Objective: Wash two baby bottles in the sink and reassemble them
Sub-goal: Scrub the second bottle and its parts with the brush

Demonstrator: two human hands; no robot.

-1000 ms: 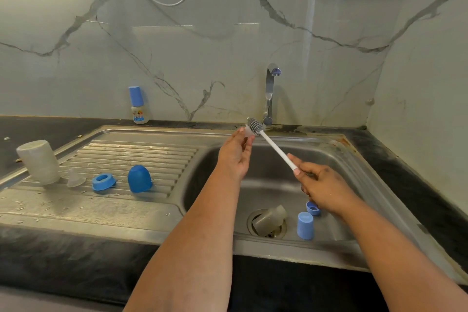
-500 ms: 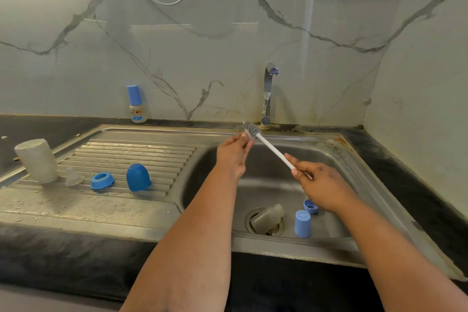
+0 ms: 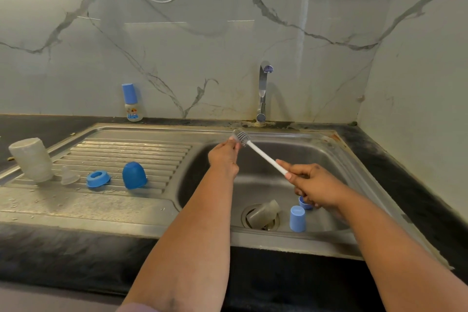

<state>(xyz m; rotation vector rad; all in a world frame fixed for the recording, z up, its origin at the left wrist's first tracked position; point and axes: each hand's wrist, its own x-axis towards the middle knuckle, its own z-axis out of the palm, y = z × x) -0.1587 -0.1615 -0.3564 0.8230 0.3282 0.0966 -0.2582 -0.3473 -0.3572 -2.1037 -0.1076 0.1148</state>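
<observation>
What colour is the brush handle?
White, with grey bristles at the head; the brush shows clearly in the head view.

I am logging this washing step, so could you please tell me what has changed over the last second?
Very little. The left hand keeps pinching a small clear part against the grey bristle head of the white-handled bottle brush, and the right hand keeps holding the handle; both sit slightly lower against the steel sink. The clear bottle over the drain and pale blue cap stayed put.
</observation>
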